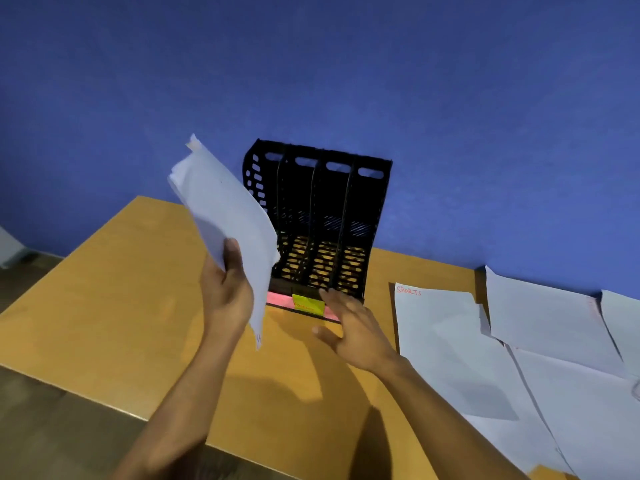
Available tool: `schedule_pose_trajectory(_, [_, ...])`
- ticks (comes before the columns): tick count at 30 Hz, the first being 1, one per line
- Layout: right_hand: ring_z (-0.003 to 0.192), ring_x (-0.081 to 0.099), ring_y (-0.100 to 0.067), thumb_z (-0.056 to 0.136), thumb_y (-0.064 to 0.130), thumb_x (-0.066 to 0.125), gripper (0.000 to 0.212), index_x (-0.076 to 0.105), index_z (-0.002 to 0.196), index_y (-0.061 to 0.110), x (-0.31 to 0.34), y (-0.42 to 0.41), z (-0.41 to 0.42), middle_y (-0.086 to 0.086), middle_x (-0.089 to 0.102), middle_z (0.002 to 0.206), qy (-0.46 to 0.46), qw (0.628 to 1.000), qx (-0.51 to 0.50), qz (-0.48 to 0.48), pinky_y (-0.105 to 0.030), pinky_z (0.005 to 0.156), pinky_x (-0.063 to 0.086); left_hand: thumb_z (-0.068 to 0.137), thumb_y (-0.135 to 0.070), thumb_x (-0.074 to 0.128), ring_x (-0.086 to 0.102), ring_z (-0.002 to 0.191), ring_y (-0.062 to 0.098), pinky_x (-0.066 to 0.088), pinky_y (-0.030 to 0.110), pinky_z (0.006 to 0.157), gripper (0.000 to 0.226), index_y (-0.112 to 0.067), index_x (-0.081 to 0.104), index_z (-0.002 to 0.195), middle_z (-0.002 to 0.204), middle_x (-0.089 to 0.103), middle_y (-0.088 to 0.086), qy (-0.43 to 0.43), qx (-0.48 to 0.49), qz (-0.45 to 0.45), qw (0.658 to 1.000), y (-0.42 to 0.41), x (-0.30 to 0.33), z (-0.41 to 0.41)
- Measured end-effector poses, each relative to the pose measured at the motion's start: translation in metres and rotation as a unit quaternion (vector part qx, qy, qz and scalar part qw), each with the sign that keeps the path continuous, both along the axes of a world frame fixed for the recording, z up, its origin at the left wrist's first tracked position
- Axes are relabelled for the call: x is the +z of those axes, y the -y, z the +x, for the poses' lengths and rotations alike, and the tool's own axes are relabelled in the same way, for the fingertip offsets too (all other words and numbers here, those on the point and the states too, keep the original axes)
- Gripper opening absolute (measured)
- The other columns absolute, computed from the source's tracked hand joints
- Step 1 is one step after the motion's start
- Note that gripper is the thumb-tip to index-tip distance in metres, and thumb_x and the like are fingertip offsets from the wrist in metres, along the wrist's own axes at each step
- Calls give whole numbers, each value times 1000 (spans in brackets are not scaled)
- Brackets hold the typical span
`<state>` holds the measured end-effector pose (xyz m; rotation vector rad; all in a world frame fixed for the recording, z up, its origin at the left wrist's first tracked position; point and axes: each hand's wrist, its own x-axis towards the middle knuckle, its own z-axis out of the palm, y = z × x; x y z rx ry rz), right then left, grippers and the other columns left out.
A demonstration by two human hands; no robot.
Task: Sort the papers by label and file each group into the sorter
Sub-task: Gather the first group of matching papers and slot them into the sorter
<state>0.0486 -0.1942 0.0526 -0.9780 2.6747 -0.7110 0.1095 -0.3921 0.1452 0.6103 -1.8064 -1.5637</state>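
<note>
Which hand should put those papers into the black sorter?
Probably the left hand: it already grips the stack of papers, raised beside the sorter. The right hand is open and holds nothing, near the sorter's front edge.

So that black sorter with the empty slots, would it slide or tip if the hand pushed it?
The black sorter is perforated plastic with empty slots, so probably light and apt to slide on the smooth table. It stands tall against the wall, so tipping backward seems unlikely. The right hand reaches toward its base.

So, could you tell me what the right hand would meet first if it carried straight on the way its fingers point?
Probably the sorter: the right hand's fingers point at its labelled front lip.
</note>
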Motion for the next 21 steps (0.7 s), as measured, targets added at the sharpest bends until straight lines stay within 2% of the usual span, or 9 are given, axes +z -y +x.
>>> schedule_pose_trajectory(3, [151, -1, -20, 97, 56, 40, 73, 9, 155, 24, -27, -10, -21, -1, 7, 164, -24, 992, -28, 123, -42, 121, 6, 105, -34, 35, 62, 95, 1, 46, 20, 75, 32, -20, 60, 119, 104, 67, -11, -7, -39, -50, 998, 25, 13, -17])
schedule_pose_trajectory(6, [149, -15, -19, 99, 51, 41, 74, -1, 155, 26, -47, -15, -32, -1, -5, 164, -34, 989, -17, 143, -40, 120, -5, 106, -29, 31, 60, 108, -3, 47, 14, 82, 32, -21, 53, 128, 118, 65, -12, -20, -76, -96, 992, 39, 22, -37])
schedule_pose_trajectory(9, [146, -20, -15, 99, 49, 43, 75, -2, 155, 27, -54, -15, -36, 1, -6, 164, -47, 992, -15, 117, -35, 118, -8, 106, -29, 28, 59, 117, 24, 49, 38, 89, 40, -11, 51, 134, 125, 64, 11, -15, -85, -127, 988, 48, 21, -62])
schedule_pose_trajectory(12, [143, -24, -13, 99, 45, 44, 74, -1, 155, 26, -60, -15, -36, 1, -5, 164, -60, 992, -13, 108, -31, 116, -9, 106, -30, 27, 54, 105, 53, 44, 59, 78, 47, 3, 51, 128, 115, 57, 37, 11, -94, -140, 986, 55, 6, -85])
schedule_pose_trajectory(14, [141, -28, -14, 100, 43, 41, 72, -3, 154, 25, -62, -15, -36, -1, -5, 164, -69, 991, -11, 111, -31, 116, -10, 106, -31, 27, 56, 88, 47, 39, 52, 66, 46, 3, 52, 123, 105, 57, 37, 22, -92, -141, 985, 56, -3, -98])
schedule_pose_trajectory(16, [140, -29, -17, 101, 40, 38, 70, -4, 154, 23, -62, -14, -35, -4, -4, 164, -81, 990, -7, 116, -33, 116, -12, 106, -31, 28, 52, 72, 30, 36, 39, 62, 38, -6, 55, 115, 88, 57, 26, 29, -89, -144, 985, 55, -13, -109])
schedule_pose_trajectory(17, [140, -29, -18, 101, 39, 38, 69, -3, 154, 22, -62, -14, -34, -5, -3, 164, -87, 990, -5, 115, -34, 115, -14, 106, -31, 28, 55, 76, 32, 39, 42, 64, 38, -7, 55, 116, 91, 59, 24, 30, -87, -141, 986, 55, -19, -114])
schedule_pose_trajectory(19, [138, -32, -20, 101, 35, 39, 69, -3, 155, 20, -62, -14, -34, -8, -4, 164, -90, 989, -3, 116, -35, 112, -19, 105, -33, 29, 57, 107, 39, 46, 51, 85, 44, -3, 51, 129, 116, 60, 27, 40, -79, -127, 988, 55, -32, -124])
schedule_pose_trajectory(21, [136, -36, -21, 101, 32, 39, 70, -5, 154, 20, -60, -13, -33, -9, -8, 164, -92, 988, 0, 121, -35, 108, -25, 104, -35, 30, 52, 119, 40, 42, 53, 95, 47, -2, 47, 134, 126, 56, 29, 53, -69, -120, 989, 56, -43, -130])
